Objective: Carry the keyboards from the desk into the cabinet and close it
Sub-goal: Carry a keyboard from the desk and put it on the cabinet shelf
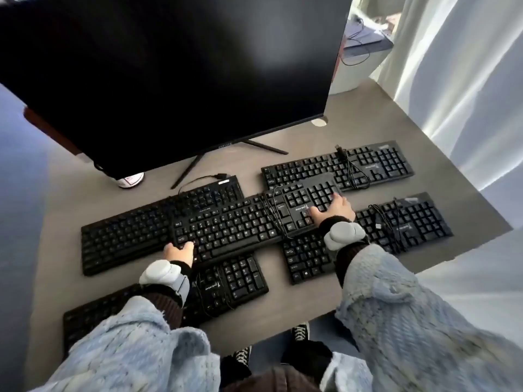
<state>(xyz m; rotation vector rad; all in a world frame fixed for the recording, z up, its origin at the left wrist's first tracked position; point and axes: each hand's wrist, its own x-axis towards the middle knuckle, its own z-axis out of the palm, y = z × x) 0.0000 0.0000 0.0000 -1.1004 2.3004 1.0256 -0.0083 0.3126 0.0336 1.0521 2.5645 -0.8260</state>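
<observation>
Several black keyboards lie on the grey desk [297, 301]. One keyboard [243, 224] is lifted above the others, its cable wound around it. My left hand [179, 251] grips its near left end and my right hand [334, 209] grips its right end over the number pad. Under and around it lie a keyboard at the left [124, 241], one at the far right [376, 165], one at the right [407, 219] and one at the front [235, 281], partly hidden by my left sleeve. No cabinet is in view.
A large dark monitor [181, 69] on a thin-legged stand fills the back of the desk. A white cup [130, 181] stands under its left edge. Pale curtains [464, 80] hang to the right. My shoes [300, 332] show below the desk's front edge.
</observation>
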